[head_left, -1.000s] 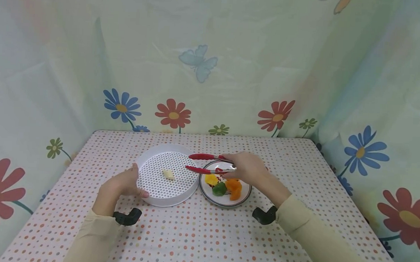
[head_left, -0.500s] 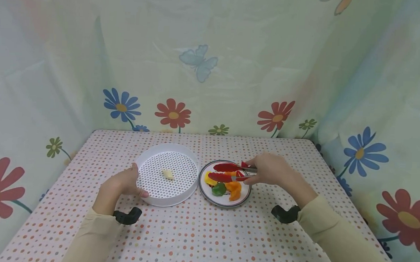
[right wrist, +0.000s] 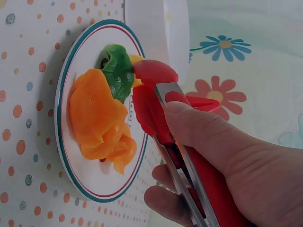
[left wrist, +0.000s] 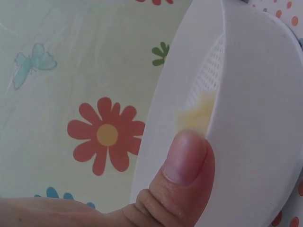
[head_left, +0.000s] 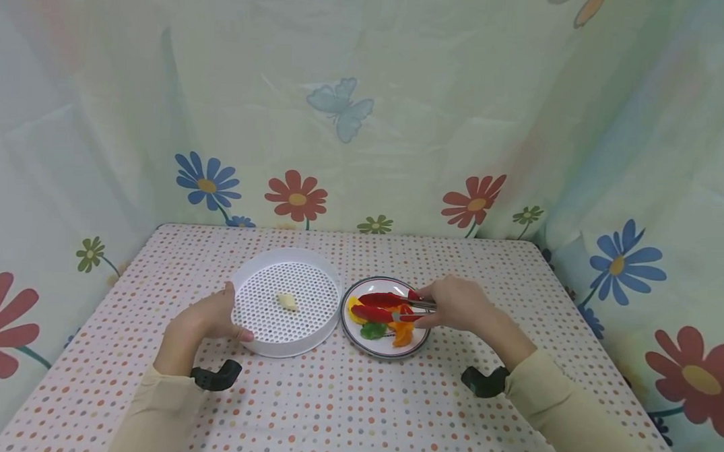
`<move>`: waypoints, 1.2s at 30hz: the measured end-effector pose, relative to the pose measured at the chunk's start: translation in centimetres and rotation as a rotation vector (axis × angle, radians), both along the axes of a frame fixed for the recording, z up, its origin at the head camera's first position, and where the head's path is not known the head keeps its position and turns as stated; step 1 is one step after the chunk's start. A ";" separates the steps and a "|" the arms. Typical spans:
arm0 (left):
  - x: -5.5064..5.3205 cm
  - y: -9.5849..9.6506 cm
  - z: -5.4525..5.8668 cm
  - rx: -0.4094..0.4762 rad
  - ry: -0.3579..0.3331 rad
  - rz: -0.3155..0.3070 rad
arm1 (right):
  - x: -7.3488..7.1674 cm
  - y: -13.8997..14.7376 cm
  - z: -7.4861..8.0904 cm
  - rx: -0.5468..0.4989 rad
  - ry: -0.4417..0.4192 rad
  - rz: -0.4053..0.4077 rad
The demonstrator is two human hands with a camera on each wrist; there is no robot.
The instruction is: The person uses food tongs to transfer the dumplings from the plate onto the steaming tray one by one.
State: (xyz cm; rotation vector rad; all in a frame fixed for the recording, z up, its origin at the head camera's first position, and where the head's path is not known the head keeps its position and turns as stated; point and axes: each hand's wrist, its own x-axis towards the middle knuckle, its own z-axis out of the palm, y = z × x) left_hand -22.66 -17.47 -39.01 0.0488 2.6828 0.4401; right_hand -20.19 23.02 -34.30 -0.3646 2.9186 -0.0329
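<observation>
My left hand [head_left: 206,315] holds the left side of a round white basket with a perforated base [head_left: 272,326], its thumb at the rim in the left wrist view. Inside lies a small pale yellow piece [head_left: 287,301]. With my right hand [head_left: 458,303] I grip metal tongs with red tips [head_left: 383,300], thumb on one arm. The tips stand apart over a rimmed plate [head_left: 348,333], close to a yellow pepper [head_left: 355,310] partly hidden behind them. A wrinkled green pepper [right wrist: 118,73] and orange peppers [right wrist: 97,109] lie on the plate too.
Basket and plate stand side by side on a table with a dotted cloth [head_left: 305,412]. A printed curtain [head_left: 402,133] with flowers and a butterfly encloses the back and sides. Black camera mounts [head_left: 217,375] stick out at both wrists.
My right hand has pulled the tongs back from the basket's edge to the right, then lowered them over the plate toward the yellow pepper. The left hand stays at the basket.
</observation>
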 end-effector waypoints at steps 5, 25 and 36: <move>-0.1 -0.2 -0.1 0.003 -0.010 -0.008 | 0.1 0.3 -0.3 -0.020 0.010 -0.007; -0.1 0.6 0.6 -0.004 -0.028 -0.011 | 0.0 3.1 0.1 -0.108 0.003 -0.152; 0.3 0.4 0.8 -0.004 -0.030 0.012 | 0.0 0.1 1.4 -0.145 0.110 -0.190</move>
